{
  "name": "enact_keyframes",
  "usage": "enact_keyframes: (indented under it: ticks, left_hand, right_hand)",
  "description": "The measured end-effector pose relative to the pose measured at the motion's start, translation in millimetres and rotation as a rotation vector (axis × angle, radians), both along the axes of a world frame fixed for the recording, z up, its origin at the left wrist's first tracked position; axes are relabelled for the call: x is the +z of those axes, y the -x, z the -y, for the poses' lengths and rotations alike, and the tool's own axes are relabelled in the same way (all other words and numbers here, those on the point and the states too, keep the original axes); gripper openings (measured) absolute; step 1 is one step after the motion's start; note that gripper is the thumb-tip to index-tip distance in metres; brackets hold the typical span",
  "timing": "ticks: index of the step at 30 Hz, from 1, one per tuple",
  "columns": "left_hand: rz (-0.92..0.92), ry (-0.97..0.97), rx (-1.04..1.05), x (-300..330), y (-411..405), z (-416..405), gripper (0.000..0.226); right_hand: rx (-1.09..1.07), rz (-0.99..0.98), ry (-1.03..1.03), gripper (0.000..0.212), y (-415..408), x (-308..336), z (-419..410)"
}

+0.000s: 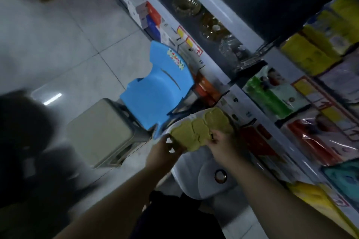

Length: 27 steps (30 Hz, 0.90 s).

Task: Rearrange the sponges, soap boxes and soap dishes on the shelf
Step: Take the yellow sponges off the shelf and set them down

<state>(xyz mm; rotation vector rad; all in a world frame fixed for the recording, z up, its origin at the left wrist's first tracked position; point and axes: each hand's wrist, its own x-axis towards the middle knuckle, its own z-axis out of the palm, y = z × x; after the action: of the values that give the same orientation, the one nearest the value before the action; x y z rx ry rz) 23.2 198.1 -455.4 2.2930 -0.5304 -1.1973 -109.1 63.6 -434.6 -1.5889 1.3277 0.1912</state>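
Note:
A stack of olive-green sponges point(196, 132) is held low in front of the shelf, fanned out over a white basin point(194, 184). My left hand point(165, 151) grips the near left edge of the sponges. My right hand point(221, 143) pinches their right edge. The shelf point(242, 87) runs diagonally on the right, packed with yellow sponge packs point(308, 52), a green pack point(270, 95) and red wrapped packs point(314, 141). The picture is tilted and blurred.
A blue plastic child's chair point(157, 87) stands on the tiled floor just beyond the sponges. A beige stool point(103, 132) is to its left. Glass bowls point(186, 4) fill the upper shelf. Boxes point(147, 13) line the lower shelf. A dark blurred shape point(29, 141) fills the left.

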Motion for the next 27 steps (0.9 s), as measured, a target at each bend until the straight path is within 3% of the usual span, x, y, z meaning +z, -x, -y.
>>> enact_keyframes:
  ticks: [6,9,13,18,23,27]
  left_hand:
    - [0.107,-0.121,-0.077,-67,9,-3,0.071]
    - [0.085,-0.137,-0.126,-78,6,-1,0.079]
    - [0.045,-0.159,-0.212,-63,2,-1,0.088]
    - [0.249,-0.092,-0.306,24,-8,10,0.069]
    - [0.478,0.12,-0.492,162,-5,42,0.047]
    - [0.665,0.248,-0.651,267,13,73,0.043]
  right_hand:
    - [0.016,0.013,-0.097,0.028,3,-73,-14]
    - [-0.002,0.016,-0.16,0.034,0,-77,-17]
    - [-0.002,0.013,-0.148,0.024,1,-61,-15]
    - [0.033,0.006,-0.001,0.042,6,26,-5]
    - [0.112,0.031,0.264,0.046,23,157,9]
    - [0.105,0.039,0.482,0.049,47,258,18]
